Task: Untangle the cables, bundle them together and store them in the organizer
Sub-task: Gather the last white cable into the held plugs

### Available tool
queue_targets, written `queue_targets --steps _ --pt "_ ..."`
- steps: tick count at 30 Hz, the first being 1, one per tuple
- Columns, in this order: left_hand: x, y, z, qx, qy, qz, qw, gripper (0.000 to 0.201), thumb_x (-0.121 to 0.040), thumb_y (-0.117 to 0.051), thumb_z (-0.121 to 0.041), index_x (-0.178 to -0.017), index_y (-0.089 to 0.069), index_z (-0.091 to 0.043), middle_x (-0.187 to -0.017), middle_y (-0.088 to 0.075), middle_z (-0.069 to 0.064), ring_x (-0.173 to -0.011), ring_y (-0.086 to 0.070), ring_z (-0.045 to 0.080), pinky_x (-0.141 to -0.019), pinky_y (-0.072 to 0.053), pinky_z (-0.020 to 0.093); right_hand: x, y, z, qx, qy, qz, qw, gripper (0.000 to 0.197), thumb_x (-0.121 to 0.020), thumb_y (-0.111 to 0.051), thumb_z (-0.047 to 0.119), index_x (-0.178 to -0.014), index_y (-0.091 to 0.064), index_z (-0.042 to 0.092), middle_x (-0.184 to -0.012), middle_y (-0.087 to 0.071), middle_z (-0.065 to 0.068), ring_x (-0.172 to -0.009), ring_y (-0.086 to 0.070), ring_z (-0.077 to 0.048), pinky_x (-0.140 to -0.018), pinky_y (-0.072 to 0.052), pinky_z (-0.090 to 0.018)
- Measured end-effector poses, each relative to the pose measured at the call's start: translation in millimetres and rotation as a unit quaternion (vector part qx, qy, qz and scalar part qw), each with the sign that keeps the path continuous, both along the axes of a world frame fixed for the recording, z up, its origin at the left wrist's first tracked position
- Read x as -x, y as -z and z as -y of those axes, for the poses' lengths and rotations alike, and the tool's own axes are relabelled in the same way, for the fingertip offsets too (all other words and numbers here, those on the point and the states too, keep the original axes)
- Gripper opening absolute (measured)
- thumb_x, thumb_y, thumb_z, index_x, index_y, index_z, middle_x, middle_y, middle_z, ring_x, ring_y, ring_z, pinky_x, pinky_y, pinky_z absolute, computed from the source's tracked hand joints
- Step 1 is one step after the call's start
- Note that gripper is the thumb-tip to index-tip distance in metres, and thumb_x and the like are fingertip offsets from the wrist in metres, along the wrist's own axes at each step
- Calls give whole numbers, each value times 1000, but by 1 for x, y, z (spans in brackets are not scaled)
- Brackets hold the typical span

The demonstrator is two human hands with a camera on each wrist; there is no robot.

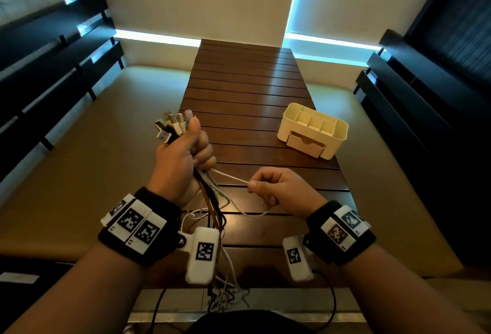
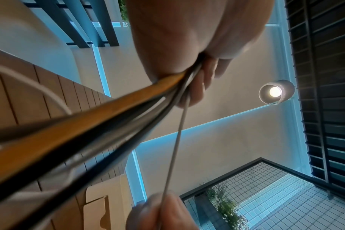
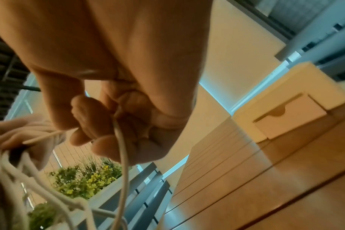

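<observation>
Left hand (image 1: 180, 166) fists the cable bundle (image 1: 210, 198); right hand (image 1: 279, 187) pinches one white cable (image 1: 231, 177) pulled sideways.

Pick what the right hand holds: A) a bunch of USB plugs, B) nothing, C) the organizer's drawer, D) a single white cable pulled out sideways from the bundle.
D: the right hand pinches one white cable running from the cable bundle gripped in the left hand.
</observation>
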State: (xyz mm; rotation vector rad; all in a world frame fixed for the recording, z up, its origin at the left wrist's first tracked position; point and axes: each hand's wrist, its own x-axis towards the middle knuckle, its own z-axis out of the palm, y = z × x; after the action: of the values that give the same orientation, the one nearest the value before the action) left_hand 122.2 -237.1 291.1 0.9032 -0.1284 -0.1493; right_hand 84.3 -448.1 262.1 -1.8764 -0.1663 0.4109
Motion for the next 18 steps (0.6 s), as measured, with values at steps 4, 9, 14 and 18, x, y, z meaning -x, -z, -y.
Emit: queue_targets --steps 4,9,14,18 --pt "-1 1 -8 -7 -11 -3 1000 32 -98 -52 -41 -74 -40 -24 -58 -28 -7 -43 -24 5 -41 -24 19 -3 2 10 82 21 47 995 19 -95 -59 35 -85 -67 21 -66 -60 15 -60 -57 -4 -68 -52 -27" --pt "2 4 -5 -77 -7 14 997 36 -97 -50 -44 -71 -42 -19 -52 -31 -6 -40 -26 7 -40 -27 20 -4 -3 8 80 62 101 990 19 -96 -60 30 -82 -66 19 -65 -56 12 -58 -51 -1 -62 -44 -24" --pt "7 9 6 -171 13 40 984 45 -90 -51 -58 -71 -49 -17 -50 -35 -3 -40 -28 12 -42 -29 23 -4 -16 0 82 74 171 979 17 -94 -63 30 -80 -67 20 -72 -61 1 -67 -55 -6 -68 -48 -22" --pt "10 9 10 -195 66 113 972 39 -84 -66 -48 -75 -49 -14 -56 -32 -1 -44 -25 13 -42 -26 24 -3 -22 -7 65 54 184 979 13 -94 -64 28 -82 -67 25 -69 -60 16 -66 -54 0 -65 -47 -16"
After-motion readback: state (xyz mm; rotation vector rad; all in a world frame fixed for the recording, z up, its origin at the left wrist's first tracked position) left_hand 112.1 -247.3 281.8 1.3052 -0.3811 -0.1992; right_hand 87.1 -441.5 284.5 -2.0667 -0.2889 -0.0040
